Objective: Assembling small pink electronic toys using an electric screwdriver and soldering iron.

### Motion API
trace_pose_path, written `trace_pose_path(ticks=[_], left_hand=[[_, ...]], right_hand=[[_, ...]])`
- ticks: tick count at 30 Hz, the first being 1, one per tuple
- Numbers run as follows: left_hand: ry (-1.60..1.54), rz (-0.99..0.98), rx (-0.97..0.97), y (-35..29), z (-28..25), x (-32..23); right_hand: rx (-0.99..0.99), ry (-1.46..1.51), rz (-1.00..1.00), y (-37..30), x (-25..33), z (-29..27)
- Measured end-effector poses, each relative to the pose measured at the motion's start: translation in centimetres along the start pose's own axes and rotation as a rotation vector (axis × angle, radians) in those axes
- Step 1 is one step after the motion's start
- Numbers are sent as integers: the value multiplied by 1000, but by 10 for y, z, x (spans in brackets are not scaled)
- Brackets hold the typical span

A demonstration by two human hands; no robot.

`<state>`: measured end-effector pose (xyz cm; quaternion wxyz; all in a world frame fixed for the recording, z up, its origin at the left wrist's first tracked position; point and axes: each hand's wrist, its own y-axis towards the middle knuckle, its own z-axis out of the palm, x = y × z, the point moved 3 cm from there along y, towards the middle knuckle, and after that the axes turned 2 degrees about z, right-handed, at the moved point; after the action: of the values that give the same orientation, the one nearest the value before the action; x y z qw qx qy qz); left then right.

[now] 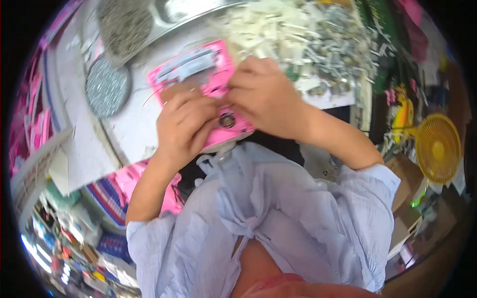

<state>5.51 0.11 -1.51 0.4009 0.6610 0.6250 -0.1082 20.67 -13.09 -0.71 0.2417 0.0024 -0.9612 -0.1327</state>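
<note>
**Two bare hands at a rectangular pink plastic casing point(216, 82)**

The pink casing is at 11 o'clock from the middle of the view, above a white worktable point(136, 128), its lower edge close to the person's light blue shirt point(248, 198). It is turned a little askew. A long grey insert point(191, 66) occupies its 12 o'clock part, and a dark round component point(227, 119) sits toward 4 to 5 o'clock. A thin reddish wire point(148, 101) sticks out at 9 o'clock.

The left hand point(185, 121) lies with bent fingers over the casing's 7 o'clock side. The right hand point(271, 92) is at the 3 o'clock side, its fingers bent and drawn narrowly together. What is between the fingertips of either hand is hidden, so I cannot tell their grip.

Around the casing, a round dish point(128, 89) with shiny silver bits stands at 9 o'clock. A silver metal tray point(161, 27), containing small grey-brown pieces point(124, 25), reaches from 10 to 12 o'clock. Cream-white plastic pieces point(263, 25) are heaped at 1 to 2 o'clock, beside grey pieces point(338, 49). Farther away, between 3 and 4 o'clock, is a round yellow fan point(437, 148).
</note>
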Motion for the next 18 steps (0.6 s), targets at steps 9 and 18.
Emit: trace_pose_path(ticks=[9, 18], left_hand=[[259, 127, 187, 2, 2, -11], [93, 19, 185, 9, -2, -7]], right_hand=[[-68, 176, 89, -12, -6, -11], [-83, -720, 1051, -98, -212, -170]])
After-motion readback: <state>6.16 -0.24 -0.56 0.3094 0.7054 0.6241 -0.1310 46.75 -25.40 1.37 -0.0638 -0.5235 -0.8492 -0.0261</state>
